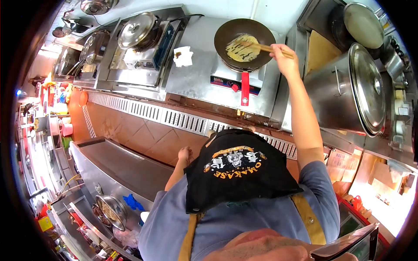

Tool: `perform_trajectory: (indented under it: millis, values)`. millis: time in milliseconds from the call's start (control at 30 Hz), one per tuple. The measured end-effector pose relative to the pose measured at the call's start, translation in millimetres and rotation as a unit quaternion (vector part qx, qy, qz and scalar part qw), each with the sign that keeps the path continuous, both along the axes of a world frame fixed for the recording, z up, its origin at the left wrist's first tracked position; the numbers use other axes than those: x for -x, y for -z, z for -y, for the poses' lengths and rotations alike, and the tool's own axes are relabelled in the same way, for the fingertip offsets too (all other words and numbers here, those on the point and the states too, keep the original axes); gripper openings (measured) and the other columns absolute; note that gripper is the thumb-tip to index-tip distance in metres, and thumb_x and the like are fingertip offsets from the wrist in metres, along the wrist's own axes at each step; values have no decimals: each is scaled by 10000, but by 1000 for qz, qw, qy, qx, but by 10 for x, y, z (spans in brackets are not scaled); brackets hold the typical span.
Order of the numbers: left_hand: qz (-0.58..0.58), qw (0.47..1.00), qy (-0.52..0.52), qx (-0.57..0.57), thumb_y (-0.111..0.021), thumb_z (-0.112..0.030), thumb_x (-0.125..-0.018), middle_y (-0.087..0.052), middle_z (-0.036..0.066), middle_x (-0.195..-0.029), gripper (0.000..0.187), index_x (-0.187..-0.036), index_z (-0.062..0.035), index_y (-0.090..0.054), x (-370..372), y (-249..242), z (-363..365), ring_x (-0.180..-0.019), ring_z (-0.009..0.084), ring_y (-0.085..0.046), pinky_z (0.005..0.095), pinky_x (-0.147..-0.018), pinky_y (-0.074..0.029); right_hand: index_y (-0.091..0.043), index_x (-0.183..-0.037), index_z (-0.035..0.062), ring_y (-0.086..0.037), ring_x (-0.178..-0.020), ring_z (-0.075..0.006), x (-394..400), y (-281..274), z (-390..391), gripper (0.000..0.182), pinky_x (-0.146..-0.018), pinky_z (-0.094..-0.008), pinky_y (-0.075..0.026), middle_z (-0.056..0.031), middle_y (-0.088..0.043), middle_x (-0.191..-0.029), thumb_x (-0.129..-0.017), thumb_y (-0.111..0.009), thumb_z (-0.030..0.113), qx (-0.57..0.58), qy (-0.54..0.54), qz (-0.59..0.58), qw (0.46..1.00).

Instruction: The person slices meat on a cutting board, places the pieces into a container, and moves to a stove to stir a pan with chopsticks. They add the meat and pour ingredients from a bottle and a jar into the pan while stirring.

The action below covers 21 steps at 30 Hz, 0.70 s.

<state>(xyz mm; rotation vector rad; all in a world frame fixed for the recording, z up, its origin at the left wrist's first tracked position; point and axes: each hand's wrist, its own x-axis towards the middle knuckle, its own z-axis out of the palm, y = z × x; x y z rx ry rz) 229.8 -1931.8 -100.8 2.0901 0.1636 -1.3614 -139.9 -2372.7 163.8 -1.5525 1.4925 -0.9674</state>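
Note:
My right hand point(284, 60) grips a pair of wooden chopsticks point(265, 47) and reaches over the dark frying pan point(224, 38). The tips of the chopsticks touch a thin, yellow, egg-like layer of food point(242, 53), which lies broken into streaks on the pan's bottom. The pan sits on a portable gas stove point(233, 82), its red handle point(245, 89) pointing toward me, with no hand on it. Down at my left side, my left hand point(186, 154) hangs with curled fingers, away from the stove; nothing shows in it.
A large lidded stockpot point(337, 93) stands right of my right arm. Left of the pan, a crumpled white cloth or tissue point(183, 56) lies on the steel counter point(193, 39). Farther left is a lidded pot point(138, 31). Behind my left hand is a steel worktable point(126, 165).

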Motion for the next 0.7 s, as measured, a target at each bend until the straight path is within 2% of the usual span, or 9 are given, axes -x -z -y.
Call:
perform_trajectory:
  millis: [133,200,333,400,467,500,600,633,700]
  values:
    - [-9,1000,-20,8,-550,-195,-922,-571,32,-784,179,-1033,-59,-586,-16,38,53,-614,133,-545,252,-514,-424,-680,-1041,42,-664,-793,-120,135,-77,-154,248,-719,-250,-516,-48,-695,-878,-953,-556,239,27,-1,-91,995]
    - [-13,1000,-9,14,-550,-199,-924,-571,31,-780,179,-1031,-60,-585,-2,34,12,-613,132,-545,254,-517,-427,-695,-1006,81,-656,-773,-121,285,-29,-184,262,-711,-275,-496,-36,-704,-818,-916,-584,300,-34,0,71,997]
    - [-27,999,-37,9,-546,-206,-932,-565,37,-756,166,-1006,-59,-573,-2,112,-29,-585,137,-541,271,-481,-422,-680,-993,22,-637,-735,-99,432,21,-339,262,-686,-238,-490,-30,-688,-819,-931,-577,255,-7,32,-3,999]
    - [-42,998,-39,10,-545,-207,-934,-562,38,-747,159,-991,-60,-565,-53,185,-111,-571,139,-536,279,-466,-420,-681,-1005,26,-624,-725,-88,481,26,-400,261,-688,-235,-488,-30,-689,-823,-931,-581,256,-45,21,63,997]
    - [-44,998,-54,1,-537,-205,-937,-557,44,-737,145,-966,-63,-550,-48,200,-120,-542,150,-520,298,-446,-418,-684,-1013,30,-626,-732,-87,589,73,-433,249,-688,-231,-486,-31,-690,-826,-936,-580,242,8,103,86,991]
    - [-44,998,-52,2,-537,-205,-937,-557,44,-737,145,-966,-63,-550,-60,206,-106,-542,150,-520,298,-446,-418,-686,-1021,29,-633,-738,-87,604,29,-497,233,-677,-230,-488,-40,-693,-831,-944,-572,217,0,101,37,994]
    - [-49,998,-32,17,-531,-205,-939,-557,47,-744,142,-959,-65,-543,-116,174,-123,-556,160,-522,306,-453,-430,-686,-1018,25,-645,-746,-97,592,-84,-639,224,-674,-232,-500,-50,-693,-835,-951,-561,198,-48,45,93,993]
    - [-35,999,-16,8,-529,-203,-939,-558,51,-749,142,-964,-65,-546,-122,164,-98,-567,164,-526,309,-455,-433,-683,-1006,11,-654,-748,-108,587,-91,-639,228,-675,-235,-514,-57,-692,-836,-950,-566,200,-19,79,110,991]
    - [-22,1000,3,3,-528,-201,-939,-560,55,-755,142,-970,-65,-549,-119,160,-49,-577,169,-530,312,-457,-436,-683,-1006,9,-658,-751,-111,624,-70,-688,230,-679,-234,-515,-61,-693,-839,-948,-571,202,-20,73,78,994]
